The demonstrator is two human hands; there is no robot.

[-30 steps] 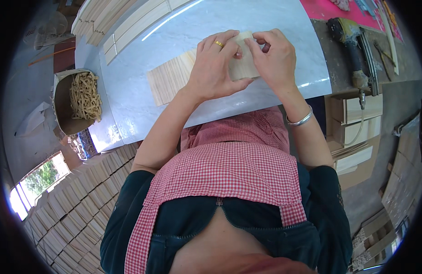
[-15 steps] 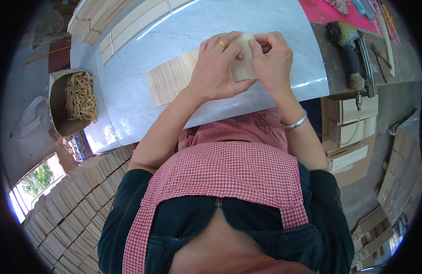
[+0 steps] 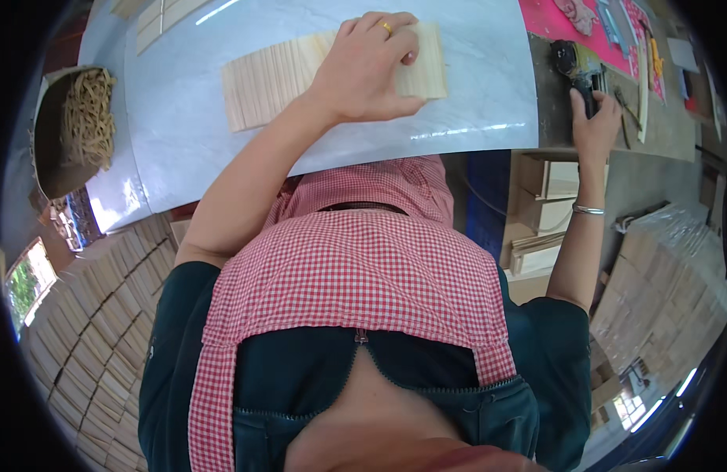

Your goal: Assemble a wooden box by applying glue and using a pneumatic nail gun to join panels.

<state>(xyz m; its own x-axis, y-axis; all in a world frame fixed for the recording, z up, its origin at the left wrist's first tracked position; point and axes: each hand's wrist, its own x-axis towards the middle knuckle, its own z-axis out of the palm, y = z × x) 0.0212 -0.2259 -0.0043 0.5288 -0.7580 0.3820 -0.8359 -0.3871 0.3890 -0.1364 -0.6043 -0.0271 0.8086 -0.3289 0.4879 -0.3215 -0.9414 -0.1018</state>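
A long pale wooden piece with fine lines running across it lies on the bluish-white table top. My left hand, with a gold ring, spans it near its right end, the thumb along the near edge and the fingers bent toward the far edge. The palm hides part of the wood. Off to the right, my right hand is closed round the black handle of an air nail gun, which rests on the dark bench surface. A silver bangle circles that wrist.
A container of tan bands stands at the table's left edge. Stacked wooden pieces fill the lower left. Pliers lie beyond the nail gun, near a pink sheet. Below the right edge are boxes with wood.
My right hand has left the wooden piece and moved right to grasp the nail gun. My left hand stays on the wood. The view has shifted, so the table appears higher up.
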